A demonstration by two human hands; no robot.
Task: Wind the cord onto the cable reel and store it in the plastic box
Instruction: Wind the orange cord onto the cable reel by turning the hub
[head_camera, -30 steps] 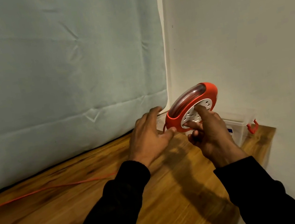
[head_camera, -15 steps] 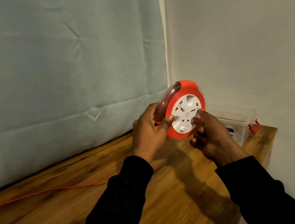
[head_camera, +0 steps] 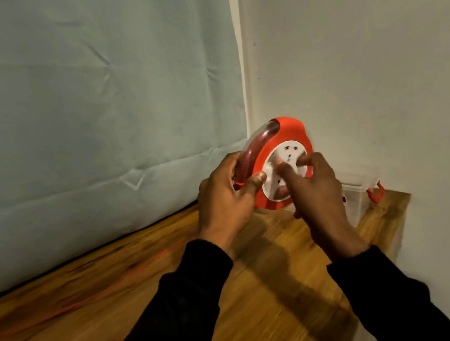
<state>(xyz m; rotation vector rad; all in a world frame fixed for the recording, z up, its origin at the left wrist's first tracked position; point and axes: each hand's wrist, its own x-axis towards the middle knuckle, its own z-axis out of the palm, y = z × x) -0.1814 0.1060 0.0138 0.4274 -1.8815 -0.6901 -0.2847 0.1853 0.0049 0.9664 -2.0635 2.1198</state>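
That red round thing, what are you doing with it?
It is a cable reel. The left hand grips its rim, and the right hand has fingers on the white face. The orange cord lies loose across the wooden table. The plastic box waits in the corner.

Two bare hands — left hand (head_camera: 224, 200), right hand (head_camera: 319, 196) — long black sleeves (head_camera: 182, 311) to the wrists

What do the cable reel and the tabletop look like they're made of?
The cable reel looks like moulded plastic: smooth orange-red shell, white socket face and a see-through rim showing cord inside. The tabletop looks like wood or wood-look laminate, with streaky brown grain and a slight sheen.
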